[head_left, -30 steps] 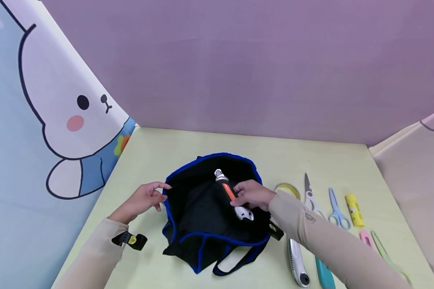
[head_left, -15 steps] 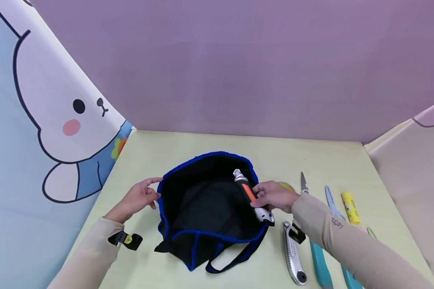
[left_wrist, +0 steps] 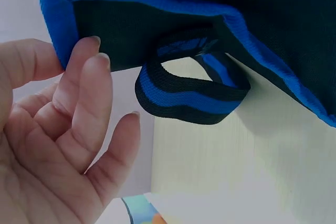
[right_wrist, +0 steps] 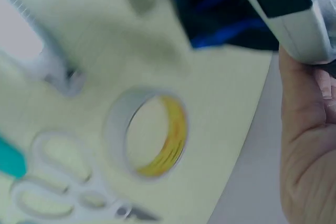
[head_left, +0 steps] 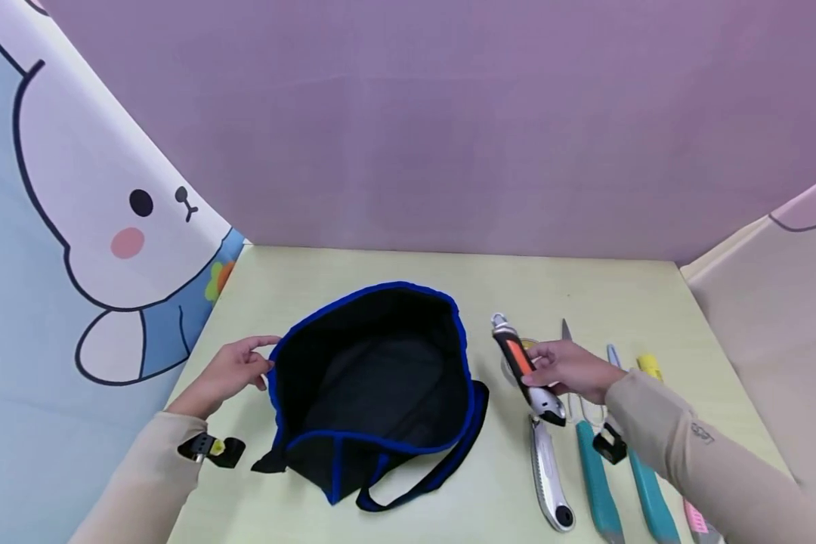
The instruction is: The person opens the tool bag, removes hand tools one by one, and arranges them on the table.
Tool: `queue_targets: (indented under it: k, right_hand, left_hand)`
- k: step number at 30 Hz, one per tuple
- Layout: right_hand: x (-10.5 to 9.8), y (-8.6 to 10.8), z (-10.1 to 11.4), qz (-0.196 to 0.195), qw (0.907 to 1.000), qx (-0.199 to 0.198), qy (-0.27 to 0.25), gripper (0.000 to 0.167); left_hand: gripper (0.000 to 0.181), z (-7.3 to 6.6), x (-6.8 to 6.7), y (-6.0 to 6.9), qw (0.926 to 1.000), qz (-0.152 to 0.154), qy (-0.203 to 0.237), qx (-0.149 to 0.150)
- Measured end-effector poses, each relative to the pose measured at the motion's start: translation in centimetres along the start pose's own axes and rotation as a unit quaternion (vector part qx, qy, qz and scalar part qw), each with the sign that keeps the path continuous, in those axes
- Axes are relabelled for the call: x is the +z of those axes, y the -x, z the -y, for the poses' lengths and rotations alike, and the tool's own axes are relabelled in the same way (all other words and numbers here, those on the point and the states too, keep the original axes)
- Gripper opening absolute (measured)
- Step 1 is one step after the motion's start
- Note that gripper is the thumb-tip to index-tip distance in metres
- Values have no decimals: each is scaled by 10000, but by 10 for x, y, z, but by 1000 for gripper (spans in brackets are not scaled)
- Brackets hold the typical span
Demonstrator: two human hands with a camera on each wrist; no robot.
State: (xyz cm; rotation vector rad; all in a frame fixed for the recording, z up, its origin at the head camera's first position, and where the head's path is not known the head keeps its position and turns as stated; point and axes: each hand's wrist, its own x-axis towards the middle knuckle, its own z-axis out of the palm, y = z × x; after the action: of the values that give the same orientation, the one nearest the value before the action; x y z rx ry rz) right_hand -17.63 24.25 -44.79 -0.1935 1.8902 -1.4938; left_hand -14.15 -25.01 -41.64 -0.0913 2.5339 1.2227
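Note:
A black fabric bag with blue trim [head_left: 313, 461] stands on the table with its mouth wide open. My left hand [head_left: 227, 374] pinches the left edge of its rim; in the left wrist view, the fingers meet at the blue-trimmed corner [left_wrist: 55, 30]. Near it hangs a black-and-blue strap loop [left_wrist: 189, 98]. To the right of the bag, my right hand [head_left: 574, 370] grips a utility knife [head_left: 513, 351] with a black and orange grip and silver ends. It is held tilted above the tape roll [right_wrist: 118, 135]. The right wrist view catches only its silver end.
Right of the bag lie a silver cutter [head_left: 547, 476], two teal-handled tools [head_left: 598, 483], and white scissors [right_wrist: 84, 198]. A yellow glue stick [head_left: 649, 366] and a pink item [head_left: 695, 521] are partly behind the right sleeve. Purple backdrop [head_left: 408, 136] closes the table's far side.
My right hand has carried the utility knife from over the bag's mouth out to the right. My left hand and the bag's rim sit further left in the view, which has also shifted.

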Motion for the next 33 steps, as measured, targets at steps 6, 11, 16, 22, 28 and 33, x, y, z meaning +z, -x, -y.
queue_targets:
  k: [6, 11, 16, 22, 28, 33]
  right_hand:
    - [-26, 20, -17, -322, 9992, 156, 193, 57]
    - [-44, 34, -29, -427, 9987, 196, 174, 53]
    - [-66, 53, -40, -540, 9976, 261, 358, 52]
    - [-96, 79, -62, -858, 9937, 419, 582, 59]
    - [-127, 92, -88, -1414, 9819, 612, 1101, 55]
    - [-139, 97, -106, -1799, 9735, 648, 1254, 57]
  left_hand:
    - [45, 4, -9, 3, 9999, -45, 28, -143]
    - [45, 7, -12, 5, 9998, -45, 91, -147]
    - [46, 10, -12, 7, 9998, -21, 162, -144]
    - [46, 13, -13, 8, 9998, -43, 161, -137]
    - [46, 18, -16, 14, 9997, -38, 180, -185]
    - [45, 23, -18, 17, 9995, -25, 180, -241]
